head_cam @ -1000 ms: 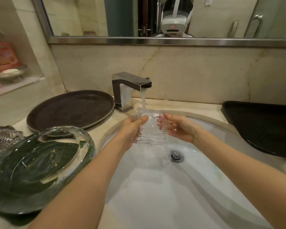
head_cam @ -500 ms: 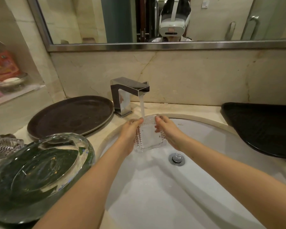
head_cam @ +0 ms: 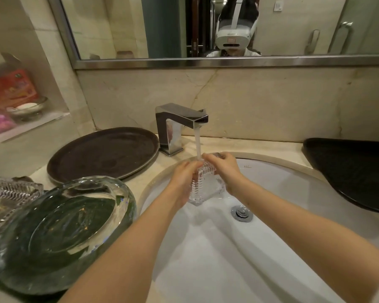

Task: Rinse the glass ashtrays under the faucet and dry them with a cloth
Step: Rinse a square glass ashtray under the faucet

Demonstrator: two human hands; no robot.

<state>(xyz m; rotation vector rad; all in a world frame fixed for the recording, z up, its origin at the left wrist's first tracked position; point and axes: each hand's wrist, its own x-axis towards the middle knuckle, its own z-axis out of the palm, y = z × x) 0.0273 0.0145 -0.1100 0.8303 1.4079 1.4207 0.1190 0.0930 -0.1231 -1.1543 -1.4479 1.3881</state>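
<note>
A square ribbed glass ashtray point(head_cam: 206, 186) is held on edge over the white sink point(head_cam: 282, 182), directly under the running stream from the chrome faucet point(head_cam: 177, 125). My left hand point(head_cam: 184, 182) grips its left side and my right hand point(head_cam: 223, 169) grips its upper right edge, fingers curled over the rim. Water point(head_cam: 197, 145) hits the top of the ashtray between my hands. A large round glass ashtray point(head_cam: 61, 232) lies on the counter at the left, and another ribbed glass ashtray point(head_cam: 7, 200) sits beside it at the far left edge.
A round dark tray point(head_cam: 103, 154) lies on the counter left of the faucet. A black tray point(head_cam: 354, 171) sits at the right of the sink. The drain point(head_cam: 241, 212) is below my hands. A wall shelf point(head_cam: 20, 125) holds packets and a dish.
Both hands turned the square ashtray more upright and on its corner under the stream, and my right hand slid up to its top edge. The camera drew slightly back.
</note>
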